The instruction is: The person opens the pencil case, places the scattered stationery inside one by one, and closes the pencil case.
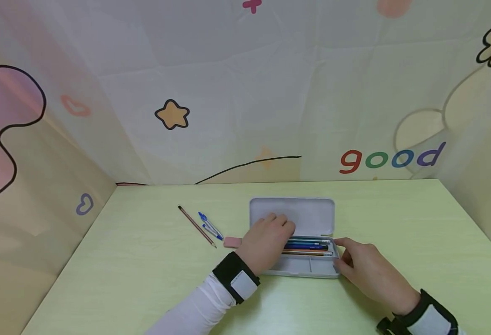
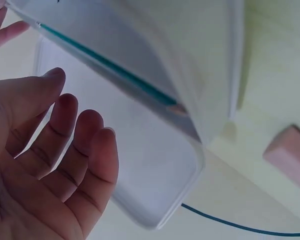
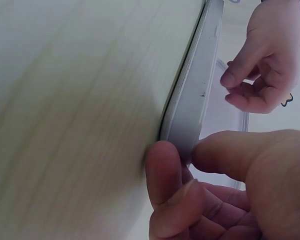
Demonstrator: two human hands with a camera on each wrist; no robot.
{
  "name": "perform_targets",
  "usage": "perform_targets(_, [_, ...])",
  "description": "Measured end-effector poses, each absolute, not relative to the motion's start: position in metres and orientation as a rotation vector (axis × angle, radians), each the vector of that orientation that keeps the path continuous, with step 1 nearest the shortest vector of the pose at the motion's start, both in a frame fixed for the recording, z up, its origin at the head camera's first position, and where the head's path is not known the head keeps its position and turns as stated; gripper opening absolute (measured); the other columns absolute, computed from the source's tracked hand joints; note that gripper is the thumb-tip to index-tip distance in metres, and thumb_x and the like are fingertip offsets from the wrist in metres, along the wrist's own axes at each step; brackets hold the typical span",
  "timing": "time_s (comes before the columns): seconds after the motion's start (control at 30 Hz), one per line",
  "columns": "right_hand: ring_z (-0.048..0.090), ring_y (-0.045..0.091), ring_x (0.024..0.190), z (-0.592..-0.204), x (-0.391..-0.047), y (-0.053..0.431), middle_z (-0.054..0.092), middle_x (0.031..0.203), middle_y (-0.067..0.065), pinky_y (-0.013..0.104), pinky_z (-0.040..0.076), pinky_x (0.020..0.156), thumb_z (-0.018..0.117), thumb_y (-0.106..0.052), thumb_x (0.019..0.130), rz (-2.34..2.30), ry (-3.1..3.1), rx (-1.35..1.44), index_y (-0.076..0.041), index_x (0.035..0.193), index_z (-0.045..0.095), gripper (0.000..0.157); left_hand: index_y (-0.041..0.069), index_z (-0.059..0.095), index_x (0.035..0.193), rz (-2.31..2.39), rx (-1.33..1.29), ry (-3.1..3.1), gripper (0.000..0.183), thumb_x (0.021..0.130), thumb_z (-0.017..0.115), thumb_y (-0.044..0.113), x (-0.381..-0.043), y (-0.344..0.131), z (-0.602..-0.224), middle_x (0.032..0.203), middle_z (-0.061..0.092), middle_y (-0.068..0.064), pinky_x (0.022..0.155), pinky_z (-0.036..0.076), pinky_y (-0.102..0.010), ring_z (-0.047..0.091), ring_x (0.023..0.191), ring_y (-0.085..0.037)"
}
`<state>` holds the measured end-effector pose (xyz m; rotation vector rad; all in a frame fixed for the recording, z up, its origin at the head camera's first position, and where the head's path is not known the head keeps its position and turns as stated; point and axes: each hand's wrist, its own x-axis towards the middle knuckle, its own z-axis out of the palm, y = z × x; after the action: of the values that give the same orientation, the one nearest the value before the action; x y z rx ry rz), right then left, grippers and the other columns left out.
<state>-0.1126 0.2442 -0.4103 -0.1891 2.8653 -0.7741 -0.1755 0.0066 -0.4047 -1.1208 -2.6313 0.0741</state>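
Note:
A pale grey pencil case (image 1: 297,265) lies with its hinged lid (image 1: 308,215) laid back behind it. Several pencils and a dark blue pen-like item (image 1: 308,247) fill its rear section. My left hand (image 1: 266,244) hovers over the case's left part, fingers bent loosely with nothing between thumb and fingertips. Beneath it, a teal pencil (image 2: 107,65) rests in the case in the left wrist view. At the right end, my right hand (image 1: 373,270) grips the case's edge between thumb and fingers; the right wrist view shows its fingertips against the grey side wall (image 3: 190,105).
Left of the case are a pink eraser (image 1: 231,242), a blue drawing compass (image 1: 211,227) and a brown pencil (image 1: 196,225), all lying on the pale table (image 1: 144,279). A printed cloth backdrop (image 1: 228,83) rises behind the table.

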Motion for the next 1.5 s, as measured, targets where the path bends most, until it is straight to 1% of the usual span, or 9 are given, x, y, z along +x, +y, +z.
perform_targets(0.37, [0.052, 0.013, 0.066, -0.411, -0.114, 0.245, 0.059, 0.077, -0.002, 0.025, 0.045, 0.054, 0.071, -0.017, 0.091, -0.758, 2.875, -0.184, 0.005, 0.136, 0.053, 0.053, 0.018, 0.066, 0.108, 0.021, -1.095, -2.624, 0.025, 0.089, 0.069, 0.003, -0.174, -0.008, -0.391, 0.101, 0.061, 0.005, 0.078, 0.047, -0.023, 0.055, 0.090, -0.013])
perform_targets(0.6, [0.052, 0.013, 0.067, -0.410, -0.114, 0.245, 0.059, 0.078, -0.001, 0.025, 0.045, 0.055, 0.070, -0.018, 0.092, -0.761, 2.867, -0.176, 0.005, 0.136, 0.053, 0.052, 0.017, 0.066, 0.110, -0.037, -1.062, -2.573, 0.018, 0.094, 0.067, 0.009, -0.175, -0.022, -0.385, 0.099, 0.059, 0.004, 0.073, 0.048, -0.023, 0.054, 0.089, -0.013])
perform_targets(0.7, [0.052, 0.014, 0.067, -0.410, -0.114, 0.244, 0.058, 0.078, -0.001, 0.025, 0.046, 0.055, 0.071, -0.018, 0.092, -0.754, 2.860, -0.163, 0.004, 0.136, 0.053, 0.053, 0.015, 0.066, 0.112, -0.071, -1.052, -2.567, 0.019, 0.094, 0.067, 0.010, -0.176, -0.028, -0.382, 0.100, 0.059, 0.003, 0.074, 0.048, -0.023, 0.053, 0.091, -0.013])
perform_targets(0.9, [0.051, 0.014, 0.067, -0.410, -0.114, 0.244, 0.058, 0.077, -0.001, 0.026, 0.045, 0.055, 0.071, -0.019, 0.092, -0.746, 2.857, -0.157, 0.004, 0.136, 0.053, 0.053, 0.013, 0.065, 0.112, -0.119, -1.028, -2.561, 0.023, 0.090, 0.072, 0.009, -0.179, -0.042, -0.379, 0.102, 0.059, 0.002, 0.077, 0.049, -0.024, 0.054, 0.092, -0.015])
perform_targets(1.1, [0.052, 0.014, 0.068, -0.410, -0.114, 0.244, 0.059, 0.078, -0.001, 0.026, 0.046, 0.057, 0.070, -0.019, 0.092, -0.740, 2.859, -0.166, 0.003, 0.136, 0.053, 0.052, 0.011, 0.064, 0.112, -0.142, -0.992, -2.558, 0.026, 0.088, 0.071, 0.003, -0.183, -0.059, -0.380, 0.104, 0.060, -0.001, 0.076, 0.050, -0.026, 0.055, 0.091, -0.019])
perform_targets(1.2, [0.052, 0.013, 0.068, -0.411, -0.114, 0.244, 0.059, 0.078, -0.002, 0.026, 0.046, 0.057, 0.070, -0.018, 0.092, -0.740, 2.865, -0.173, 0.004, 0.135, 0.054, 0.052, 0.011, 0.063, 0.115, -0.163, -0.974, -2.603, 0.038, 0.080, 0.075, 0.000, -0.184, -0.067, -0.380, 0.104, 0.059, -0.001, 0.076, 0.049, -0.025, 0.054, 0.092, -0.019])
perform_targets(1.3, [0.052, 0.013, 0.068, -0.412, -0.113, 0.245, 0.059, 0.078, -0.002, 0.026, 0.045, 0.057, 0.070, -0.018, 0.092, -0.741, 2.867, -0.177, 0.004, 0.135, 0.054, 0.052, 0.010, 0.061, 0.118, -0.199, -0.954, -2.660, 0.054, 0.069, 0.084, 0.005, -0.186, -0.076, -0.379, 0.103, 0.057, -0.001, 0.078, 0.048, -0.026, 0.052, 0.093, -0.018])
perform_targets(1.37, [0.051, 0.013, 0.067, -0.412, -0.113, 0.244, 0.058, 0.078, -0.002, 0.025, 0.045, 0.056, 0.070, -0.018, 0.092, -0.743, 2.866, -0.177, 0.004, 0.135, 0.053, 0.052, 0.009, 0.060, 0.119, -0.233, -0.937, -2.687, 0.065, 0.062, 0.090, 0.012, -0.187, -0.082, -0.378, 0.103, 0.056, -0.001, 0.078, 0.048, -0.028, 0.051, 0.093, -0.019])
perform_targets(1.5, [0.051, 0.013, 0.067, -0.412, -0.113, 0.244, 0.058, 0.077, -0.002, 0.025, 0.044, 0.055, 0.070, -0.019, 0.092, -0.743, 2.865, -0.175, 0.004, 0.136, 0.053, 0.052, 0.008, 0.060, 0.119, -0.263, -0.908, -2.692, 0.072, 0.060, 0.094, 0.033, -0.190, -0.093, -0.378, 0.101, 0.055, -0.001, 0.075, 0.048, -0.029, 0.051, 0.091, -0.019])
